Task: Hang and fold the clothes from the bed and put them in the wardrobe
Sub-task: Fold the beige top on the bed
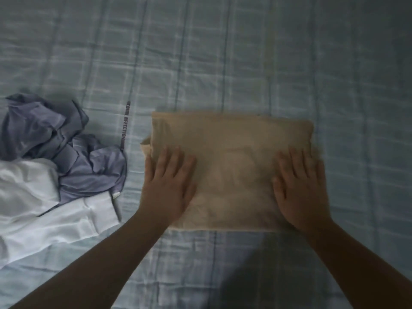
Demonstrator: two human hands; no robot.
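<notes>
Hands flat, fingers spread, is how we find ourselves over the beige garment [231,166], which lies folded into a rough rectangle on the bed [245,63]. Our left hand [169,188] presses palm down on the left end of the beige garment, its fingertips reaching toward the far edge and its outer side near the fold where a small flap of cloth sticks out. Our right hand [301,190] lies the same way on the right end of the beige garment, open and flat, gripping nothing; its outer edge runs along the garment's right border. Neither hand closes around any cloth: both simply rest on top of it with bare forearms stretching back toward us.

Left of the beige garment, well apart from it, a crumpled blue-grey garment [66,148] sits in a heap on the bed. A white garment [55,221] lies just beside and partly under that heap, on its near side, spread loosely toward us. Between the beige garment and the blue-grey heap, a narrow dark strap with printed lettering [124,126] lies on the bed's pale blue checked cover. Motion blur softens the hands and the beige cloth.
</notes>
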